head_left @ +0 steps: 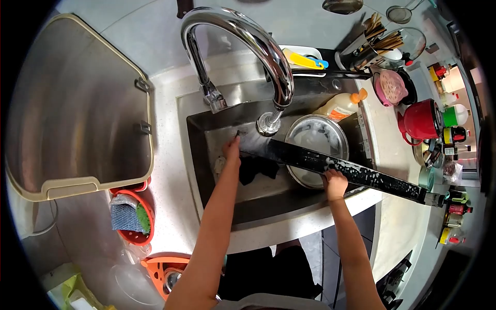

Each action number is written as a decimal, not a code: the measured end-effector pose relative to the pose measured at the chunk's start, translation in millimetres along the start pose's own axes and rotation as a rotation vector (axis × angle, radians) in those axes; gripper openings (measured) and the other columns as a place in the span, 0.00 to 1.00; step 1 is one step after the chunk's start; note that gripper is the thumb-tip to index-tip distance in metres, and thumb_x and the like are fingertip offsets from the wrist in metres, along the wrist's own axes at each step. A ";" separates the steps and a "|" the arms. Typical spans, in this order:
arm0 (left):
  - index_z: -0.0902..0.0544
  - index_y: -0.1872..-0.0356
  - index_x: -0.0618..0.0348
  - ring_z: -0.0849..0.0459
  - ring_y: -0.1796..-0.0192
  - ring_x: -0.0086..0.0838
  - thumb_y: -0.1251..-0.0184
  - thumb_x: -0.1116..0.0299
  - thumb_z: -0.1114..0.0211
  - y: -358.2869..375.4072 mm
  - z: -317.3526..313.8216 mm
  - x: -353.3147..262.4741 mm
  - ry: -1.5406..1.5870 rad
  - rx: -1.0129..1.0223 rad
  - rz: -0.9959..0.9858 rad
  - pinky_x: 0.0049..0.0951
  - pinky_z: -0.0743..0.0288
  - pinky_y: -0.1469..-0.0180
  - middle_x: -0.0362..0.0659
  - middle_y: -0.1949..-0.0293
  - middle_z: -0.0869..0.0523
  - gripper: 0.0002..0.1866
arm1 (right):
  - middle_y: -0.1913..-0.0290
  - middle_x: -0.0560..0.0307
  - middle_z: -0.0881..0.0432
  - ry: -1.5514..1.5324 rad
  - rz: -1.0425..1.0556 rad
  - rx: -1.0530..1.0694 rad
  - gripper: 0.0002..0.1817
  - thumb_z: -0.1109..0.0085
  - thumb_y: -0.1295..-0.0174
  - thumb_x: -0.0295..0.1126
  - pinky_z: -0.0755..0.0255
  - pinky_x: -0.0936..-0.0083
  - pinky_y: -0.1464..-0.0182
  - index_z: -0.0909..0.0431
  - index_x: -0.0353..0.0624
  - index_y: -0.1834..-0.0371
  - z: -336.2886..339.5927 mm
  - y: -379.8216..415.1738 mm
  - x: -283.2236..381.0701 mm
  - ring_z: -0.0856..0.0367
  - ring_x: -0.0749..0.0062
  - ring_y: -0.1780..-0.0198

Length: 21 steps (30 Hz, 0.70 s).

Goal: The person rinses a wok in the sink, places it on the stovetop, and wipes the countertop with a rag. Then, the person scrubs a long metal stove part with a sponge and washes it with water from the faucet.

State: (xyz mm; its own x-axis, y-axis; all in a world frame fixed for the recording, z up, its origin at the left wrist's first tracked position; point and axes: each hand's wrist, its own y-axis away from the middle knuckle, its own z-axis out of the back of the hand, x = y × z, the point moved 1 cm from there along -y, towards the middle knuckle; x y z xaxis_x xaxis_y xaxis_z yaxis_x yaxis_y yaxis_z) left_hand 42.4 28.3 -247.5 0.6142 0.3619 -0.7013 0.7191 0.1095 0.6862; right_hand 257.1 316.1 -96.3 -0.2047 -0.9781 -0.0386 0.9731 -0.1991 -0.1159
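A long, narrow black panel (pixel 305 157) with white suds along it lies slantwise across the sink (pixel 279 214), its right end reaching past the sink's edge. My left hand (pixel 232 150) grips its left end, low in the basin. Farther along, my right hand (pixel 335 184) holds the panel's near edge, fingers curled round it. Water sprays from a faucet head (pixel 268 124) onto the left part of the panel. Beneath the panel are a black cloth (pixel 258 168) on the basin floor and a round metal pot (pixel 316 125) of sudsy water, partly covered.
The chrome faucet (pixel 237 18) arches over the basin. A soap bottle (pixel 338 106) stands at the back right. Left of the sink are a large metal lid (pixel 77 113) and a red basket (pixel 135 237) of cloths. A red pot (pixel 421 120) sits on the right counter.
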 end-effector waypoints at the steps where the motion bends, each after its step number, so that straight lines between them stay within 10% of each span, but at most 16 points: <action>1: 0.24 0.48 0.64 0.22 0.55 0.30 0.42 0.71 0.37 8.8 3.8 0.5 0.053 0.007 -0.008 0.27 0.29 0.53 0.45 0.53 0.20 0.19 | 0.73 0.65 0.26 -0.008 -0.001 0.009 0.07 0.37 0.57 0.37 0.30 0.70 0.69 0.24 0.51 0.78 1.8 -1.4 1.0 0.24 0.67 0.68; 8: 0.25 0.45 0.62 0.22 0.55 0.30 0.49 0.85 0.52 71.5 15.9 -46.1 0.397 0.194 -0.033 0.25 0.28 0.54 0.42 0.52 0.20 0.26 | 0.69 0.66 0.23 -0.089 -0.017 -0.036 0.06 0.37 0.57 0.34 0.29 0.69 0.67 0.21 0.52 0.74 20.3 -1.0 7.5 0.23 0.67 0.66; 21: 0.25 0.45 0.62 0.23 0.55 0.25 0.45 0.82 0.50 112.7 27.4 -87.4 0.145 0.141 -0.143 0.22 0.29 0.54 0.41 0.50 0.21 0.23 | 0.73 0.58 0.23 -0.240 0.017 -0.111 0.12 0.33 0.57 0.40 0.29 0.68 0.69 0.20 0.45 0.77 35.6 -14.3 7.0 0.23 0.60 0.70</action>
State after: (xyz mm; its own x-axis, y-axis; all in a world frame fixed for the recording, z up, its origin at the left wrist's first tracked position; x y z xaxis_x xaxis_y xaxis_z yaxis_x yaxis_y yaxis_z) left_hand 78.7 -16.3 -114.2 0.4574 0.4819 -0.7474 0.8399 0.0422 0.5412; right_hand 245.4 309.9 -59.6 -0.1442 -0.9704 0.1937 0.9561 -0.1871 -0.2256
